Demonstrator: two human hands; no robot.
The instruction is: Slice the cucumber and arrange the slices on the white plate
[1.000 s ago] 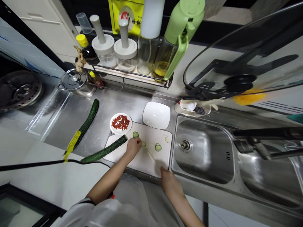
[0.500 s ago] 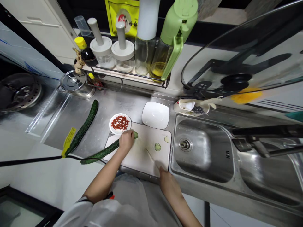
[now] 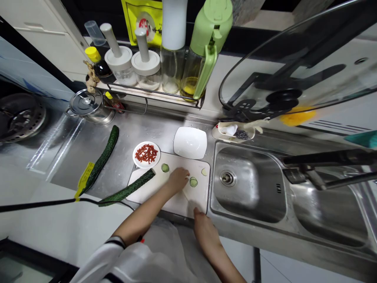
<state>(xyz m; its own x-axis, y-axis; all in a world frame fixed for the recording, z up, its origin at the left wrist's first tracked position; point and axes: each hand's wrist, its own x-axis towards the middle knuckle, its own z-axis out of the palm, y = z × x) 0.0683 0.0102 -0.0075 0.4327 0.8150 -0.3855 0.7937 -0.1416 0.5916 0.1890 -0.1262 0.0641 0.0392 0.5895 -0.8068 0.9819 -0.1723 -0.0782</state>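
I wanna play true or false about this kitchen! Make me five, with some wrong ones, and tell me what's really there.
1. The red bits are on a round white plate. True.
2. The left hand is holding the knife. False: the right hand holds the knife.
3. The silver pot has its lid on. True.
4. The cucumber slices are in the sink. False: they are on the cutting board.
5. The jug with the green top stands on the rack. True.
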